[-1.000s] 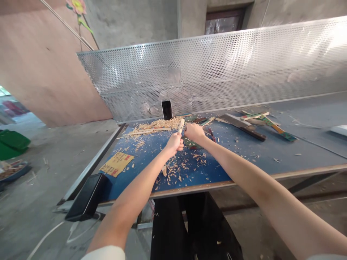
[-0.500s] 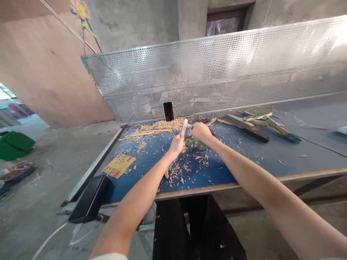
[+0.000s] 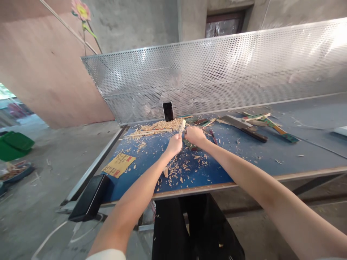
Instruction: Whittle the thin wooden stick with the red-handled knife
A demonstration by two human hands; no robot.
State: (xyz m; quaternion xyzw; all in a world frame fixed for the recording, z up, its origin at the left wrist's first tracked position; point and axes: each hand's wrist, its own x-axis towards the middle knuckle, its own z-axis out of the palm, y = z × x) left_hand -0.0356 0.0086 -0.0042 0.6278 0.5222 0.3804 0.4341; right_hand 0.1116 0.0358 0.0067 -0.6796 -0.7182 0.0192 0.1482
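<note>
My left hand (image 3: pixel 175 143) is wrapped round the lower part of a pale piece of wood (image 3: pixel 183 125), which points up and away from me. My right hand (image 3: pixel 195 135) is closed in a fist right beside it, on what looks like a small carving knife (image 3: pixel 185 133). Most of that tool is hidden by the fingers, and its contact with the wood is too small to make out. Beneath the hands, a dark green mat (image 3: pixel 191 146) lies partly covered. Wood shavings (image 3: pixel 180 173) are scattered over the blue tabletop (image 3: pixel 146 177).
A phone (image 3: pixel 168 111) leans against the perforated metal screen (image 3: pixel 200 76) behind heaped shavings. To the right lie a saw (image 3: pixel 244 128) and painted wooden strips (image 3: pixel 279 129). Yellow sandpaper (image 3: pixel 119 165) and a black box (image 3: pixel 89 198) are at the left edge.
Both hands have shifted slightly left with the wood. The right hand has moved closer to the left one, and a dark red stick on the table now shows beside it.
</note>
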